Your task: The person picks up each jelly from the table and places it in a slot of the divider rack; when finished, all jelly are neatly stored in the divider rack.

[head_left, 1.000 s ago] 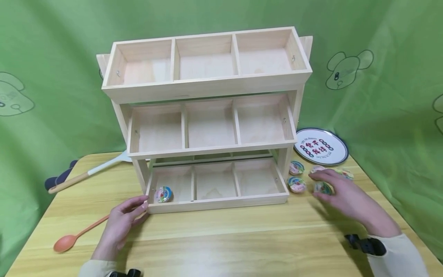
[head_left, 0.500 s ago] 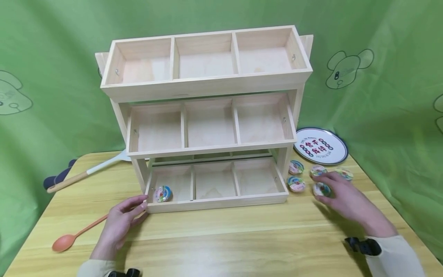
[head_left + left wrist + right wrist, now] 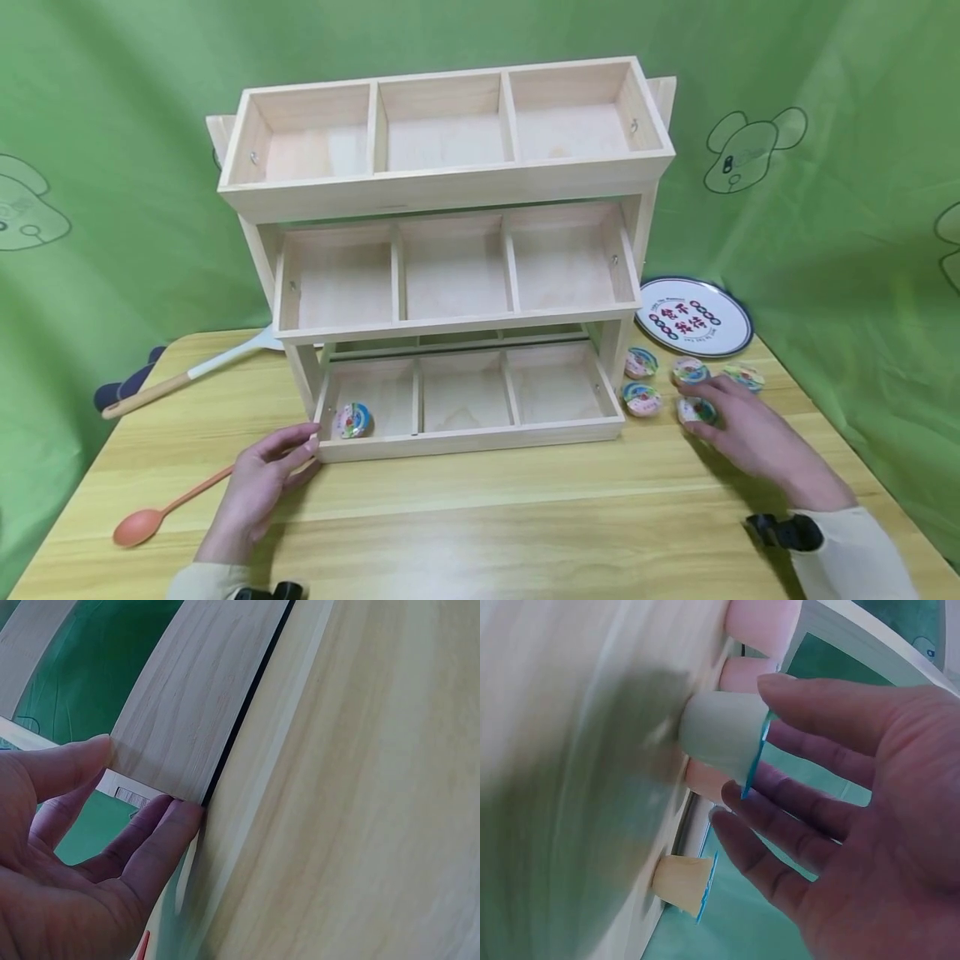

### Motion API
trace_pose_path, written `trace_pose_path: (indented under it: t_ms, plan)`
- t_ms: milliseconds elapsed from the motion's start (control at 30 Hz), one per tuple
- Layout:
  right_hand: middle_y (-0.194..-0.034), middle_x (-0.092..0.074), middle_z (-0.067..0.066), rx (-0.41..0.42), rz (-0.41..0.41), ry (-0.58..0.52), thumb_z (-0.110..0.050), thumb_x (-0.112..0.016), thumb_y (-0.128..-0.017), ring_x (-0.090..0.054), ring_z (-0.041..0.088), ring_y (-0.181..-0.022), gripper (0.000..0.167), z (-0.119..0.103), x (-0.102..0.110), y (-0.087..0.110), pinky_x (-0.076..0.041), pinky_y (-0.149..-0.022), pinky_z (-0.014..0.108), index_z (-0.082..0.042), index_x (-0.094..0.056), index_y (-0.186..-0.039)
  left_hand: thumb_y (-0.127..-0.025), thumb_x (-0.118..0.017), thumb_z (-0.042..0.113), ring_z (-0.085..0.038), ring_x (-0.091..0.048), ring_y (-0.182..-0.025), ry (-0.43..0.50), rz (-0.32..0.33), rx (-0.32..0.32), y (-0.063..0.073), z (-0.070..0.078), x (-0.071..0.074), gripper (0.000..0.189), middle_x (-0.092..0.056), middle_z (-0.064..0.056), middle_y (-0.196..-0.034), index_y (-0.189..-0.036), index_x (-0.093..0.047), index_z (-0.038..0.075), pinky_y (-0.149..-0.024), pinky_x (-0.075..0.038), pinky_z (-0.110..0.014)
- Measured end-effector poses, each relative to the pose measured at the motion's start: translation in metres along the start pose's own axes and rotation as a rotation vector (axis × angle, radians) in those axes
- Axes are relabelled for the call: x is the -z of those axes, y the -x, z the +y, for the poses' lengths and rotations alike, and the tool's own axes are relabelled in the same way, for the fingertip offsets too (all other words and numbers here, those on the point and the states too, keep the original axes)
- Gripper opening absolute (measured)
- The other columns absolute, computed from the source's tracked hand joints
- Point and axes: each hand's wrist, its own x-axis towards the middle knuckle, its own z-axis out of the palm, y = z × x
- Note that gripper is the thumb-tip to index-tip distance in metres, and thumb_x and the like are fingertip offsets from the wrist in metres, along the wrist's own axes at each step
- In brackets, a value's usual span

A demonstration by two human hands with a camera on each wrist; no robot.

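Observation:
My left hand holds the front left corner of the bottom wooden tray of a three-tier rack. Its thumb lies at the tray's upper edge and its fingertips at the lower edge, as the left wrist view shows. At the right, my right hand pinches a whitish jelly cup by its rim, and the cup stands on the table. Two pink-sided jelly cups stand to its left, with another jelly cup behind it. A yellowish jelly cup sits farther right. One jelly cup lies in the bottom tray's left compartment.
Above the bottom tray are a middle tray and a top tray, each with three compartments. An oval plate lies behind the cups. An orange spoon and a white spatula-like utensil with a wooden handle lie at the left.
My right hand has drawn slightly back and down at the whitish cup, uncovering the cup behind it. My left hand has stayed at the tray corner.

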Motion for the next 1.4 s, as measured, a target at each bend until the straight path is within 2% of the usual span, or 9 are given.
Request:
trace_pose_path:
  t_ms: [167, 333, 533, 1033, 1400]
  plan:
    - [-0.12, -0.05, 0.033, -0.035, 0.006, -0.003, -0.021, -0.074, -0.087, -0.052, 0.053, -0.103, 0.056, 0.001, 0.003, 0.002, -0.046, -0.082, 0.073, 0.002, -0.054, -0.134, -0.093, -0.066, 0.005, -0.014, -0.061, -0.105, 0.009, -0.001, -0.001, 0.0, 0.001, -0.001, 0.041, -0.048, -0.019, -0.133, -0.131, -0.055, -0.007, -0.097, -0.053, -0.034]
    - [-0.122, -0.051, 0.031, -0.017, 0.029, -0.025, -0.02, -0.075, -0.086, -0.055, 0.049, -0.101, 0.054, -0.004, 0.008, 0.003, -0.049, -0.08, 0.07, 0.0, -0.056, -0.133, -0.093, -0.066, 0.005, -0.014, -0.061, -0.104, 0.011, -0.003, -0.002, 0.0, 0.0, 0.0, 0.039, -0.047, -0.02, -0.133, -0.13, -0.057, -0.006, -0.098, -0.053, -0.034]
    - [-0.127, -0.048, 0.031, 0.004, 0.019, -0.035, -0.018, -0.075, -0.085, -0.056, 0.045, -0.101, 0.055, -0.014, 0.014, 0.004, -0.051, -0.081, 0.067, 0.001, -0.055, -0.134, -0.093, -0.066, 0.005, -0.015, -0.061, -0.105, 0.011, 0.004, 0.003, -0.001, 0.0, 0.0, 0.041, -0.047, -0.02, -0.133, -0.131, -0.055, -0.008, -0.097, -0.053, -0.034]
    - [-0.121, -0.056, 0.016, 0.184, 0.097, -0.007, -0.017, -0.078, -0.084, -0.059, 0.04, -0.102, 0.047, -0.054, 0.026, -0.001, -0.053, -0.082, 0.063, -0.005, -0.062, -0.127, -0.094, -0.065, 0.005, -0.013, -0.061, -0.104, -0.002, 0.001, 0.01, -0.001, -0.001, 0.001, 0.04, -0.045, -0.021, -0.136, -0.131, -0.056, -0.006, -0.098, -0.053, -0.033]
    - [-0.123, -0.058, 0.015, 0.263, 0.071, -0.042, -0.014, -0.079, -0.083, -0.059, 0.038, -0.105, 0.042, -0.086, 0.023, -0.014, -0.056, -0.085, 0.057, -0.004, -0.065, -0.121, -0.094, -0.065, 0.005, -0.014, -0.06, -0.104, -0.001, 0.002, 0.004, -0.001, -0.001, 0.002, 0.038, -0.046, -0.02, -0.134, -0.13, -0.057, -0.006, -0.098, -0.053, -0.033]
